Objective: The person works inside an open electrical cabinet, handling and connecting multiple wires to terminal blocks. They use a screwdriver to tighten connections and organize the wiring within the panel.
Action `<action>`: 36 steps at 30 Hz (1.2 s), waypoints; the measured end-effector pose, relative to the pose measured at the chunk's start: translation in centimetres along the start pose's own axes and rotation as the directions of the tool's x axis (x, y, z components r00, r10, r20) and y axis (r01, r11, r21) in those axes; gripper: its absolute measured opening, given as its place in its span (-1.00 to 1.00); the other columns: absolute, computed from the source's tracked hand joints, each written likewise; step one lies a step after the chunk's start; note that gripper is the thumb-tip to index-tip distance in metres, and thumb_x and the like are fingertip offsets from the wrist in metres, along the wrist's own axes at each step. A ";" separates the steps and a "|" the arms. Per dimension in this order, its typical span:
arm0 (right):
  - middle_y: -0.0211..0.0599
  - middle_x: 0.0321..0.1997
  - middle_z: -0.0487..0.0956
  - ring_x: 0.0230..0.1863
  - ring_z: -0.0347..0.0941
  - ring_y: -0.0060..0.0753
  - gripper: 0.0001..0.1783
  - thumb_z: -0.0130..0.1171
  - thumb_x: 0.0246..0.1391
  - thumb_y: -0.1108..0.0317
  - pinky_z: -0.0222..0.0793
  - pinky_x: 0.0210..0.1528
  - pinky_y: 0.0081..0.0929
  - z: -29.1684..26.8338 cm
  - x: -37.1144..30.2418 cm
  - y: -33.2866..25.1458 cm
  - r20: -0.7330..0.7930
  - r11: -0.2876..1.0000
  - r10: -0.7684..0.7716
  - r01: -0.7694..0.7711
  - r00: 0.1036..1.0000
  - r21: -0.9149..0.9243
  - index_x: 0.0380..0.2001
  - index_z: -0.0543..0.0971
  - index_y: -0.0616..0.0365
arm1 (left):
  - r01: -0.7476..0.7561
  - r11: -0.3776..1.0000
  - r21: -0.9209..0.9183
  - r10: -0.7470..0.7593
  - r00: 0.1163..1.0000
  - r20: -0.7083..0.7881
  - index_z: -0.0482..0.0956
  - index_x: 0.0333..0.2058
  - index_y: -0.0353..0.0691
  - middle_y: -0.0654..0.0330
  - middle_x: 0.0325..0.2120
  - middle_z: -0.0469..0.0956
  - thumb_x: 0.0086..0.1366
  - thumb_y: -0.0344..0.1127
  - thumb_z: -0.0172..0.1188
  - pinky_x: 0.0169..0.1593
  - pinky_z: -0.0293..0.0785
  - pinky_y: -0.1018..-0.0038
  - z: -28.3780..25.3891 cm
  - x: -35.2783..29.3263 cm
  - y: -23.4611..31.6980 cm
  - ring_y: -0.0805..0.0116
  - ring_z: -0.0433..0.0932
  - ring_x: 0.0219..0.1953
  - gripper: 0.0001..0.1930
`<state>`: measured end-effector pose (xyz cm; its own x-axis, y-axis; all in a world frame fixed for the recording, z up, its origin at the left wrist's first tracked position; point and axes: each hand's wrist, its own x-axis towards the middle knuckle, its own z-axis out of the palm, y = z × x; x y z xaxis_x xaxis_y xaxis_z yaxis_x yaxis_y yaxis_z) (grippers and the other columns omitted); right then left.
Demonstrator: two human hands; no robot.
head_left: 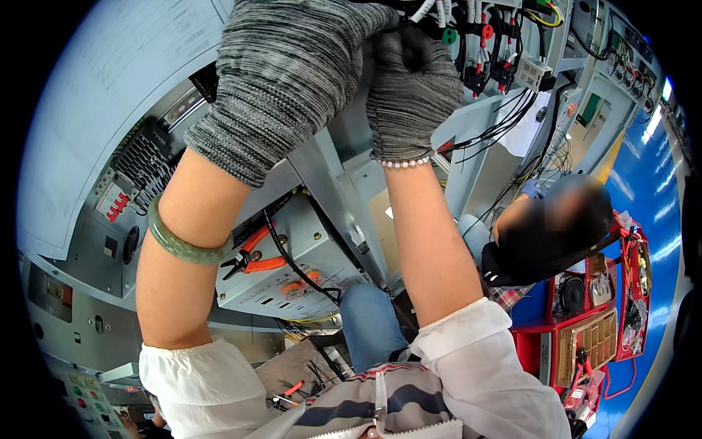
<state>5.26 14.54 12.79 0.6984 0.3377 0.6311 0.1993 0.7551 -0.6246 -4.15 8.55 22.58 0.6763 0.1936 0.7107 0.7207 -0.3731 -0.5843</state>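
Head view: found a wire cluster (482, 51) at the top edge, right of centre, with white sleeves and red and green tags, just beside both hands. Reached up with the gloved left hand (292, 73), pointing its fingers rightward; raised the gloved right hand (413, 99) close alongside, with fingers curled. Could not tell of any grasp in either, with fingertips partly hidden. Saw orange-handled pliers (267, 264) lying on a grey panel (298, 219) below, near the left forearm. At lower right, noticed a red case (528, 344) containing a divided brown tray (594, 340) and a black coil (572, 295). Noted open room between the forearms, a metal upright (472, 172) just right of the right wrist, and blue floor (643, 197) toward the right edge.
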 end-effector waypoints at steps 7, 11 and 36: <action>-0.28 -0.49 0.64 -0.48 0.56 -0.48 -0.77 0.36 0.02 0.28 0.46 -0.32 -0.54 0.1 0.5 0.4 -0.015 0.971 -0.239 0.238 0.971 -0.035 -0.33 0.64 0.22 | 0.004 1.000 -0.030 -0.006 0.999 -0.045 0.70 -0.32 -0.10 0.16 -0.30 0.52 -0.04 -0.35 0.21 0.01 0.40 0.31 -0.4 0.5 0.7 0.13 0.46 -0.15 -0.76; -0.23 -0.59 0.58 -0.56 0.52 -0.31 -0.81 0.23 0.08 0.34 0.43 -0.41 -0.39 -0.8 0.0 -1.4 0.057 0.977 -0.203 0.206 0.978 -0.050 -0.36 0.62 0.27 | -0.032 0.996 -0.089 0.024 0.996 -0.089 0.69 -0.33 -0.15 0.11 -0.33 0.50 -0.07 -0.41 0.18 -0.03 0.42 0.26 0.2 0.2 0.3 0.08 0.44 -0.19 -0.74; -0.15 -0.48 0.60 -0.44 0.58 -0.24 -0.83 0.29 0.02 0.35 0.46 -0.34 -0.37 -0.9 -0.1 -0.8 0.057 0.959 -0.267 0.271 0.962 -0.078 -0.39 0.65 0.26 | -0.106 0.994 0.036 0.109 0.988 -0.110 0.68 -0.35 -0.16 0.09 -0.31 0.53 -0.05 -0.41 0.18 -0.05 0.39 0.21 0.4 0.0 0.3 0.05 0.45 -0.20 -0.77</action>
<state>5.67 13.42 12.83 0.5796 0.1554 0.8000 0.4342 0.7718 -0.4645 -3.86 8.84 22.26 0.7303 0.0508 0.6813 0.6501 -0.3582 -0.6701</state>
